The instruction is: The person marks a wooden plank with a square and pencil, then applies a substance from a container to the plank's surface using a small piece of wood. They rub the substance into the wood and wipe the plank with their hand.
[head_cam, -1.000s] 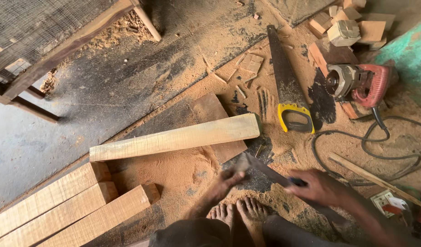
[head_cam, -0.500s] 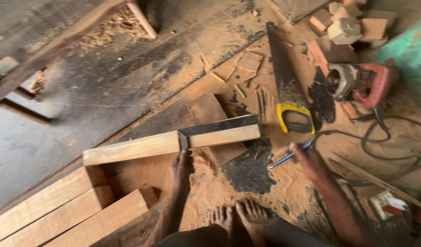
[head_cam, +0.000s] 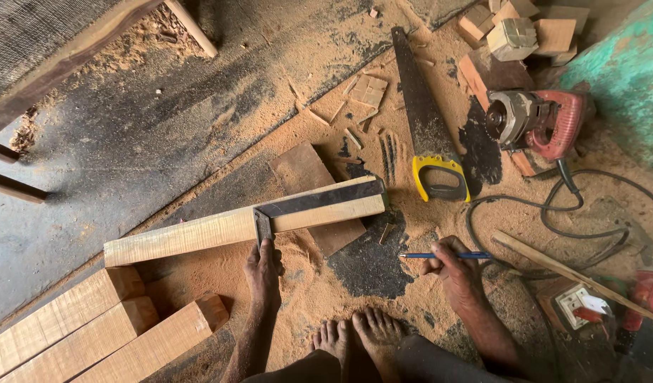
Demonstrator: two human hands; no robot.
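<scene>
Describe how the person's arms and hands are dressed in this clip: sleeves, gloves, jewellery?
Both are bare. The left hand and right hand have no gloves, and no rings, watch or bracelet show. No sleeves are visible on either forearm, up to the frame's lower edge. Sawdust dusts both forearms. The feet are bare too.

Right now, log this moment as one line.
left hand: presses try square on plank | right hand: holds blue pencil off the plank | handsaw: lying on sawdust

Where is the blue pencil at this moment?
The blue pencil is in the right hand, right of centre, below the yellow saw handle.
</scene>
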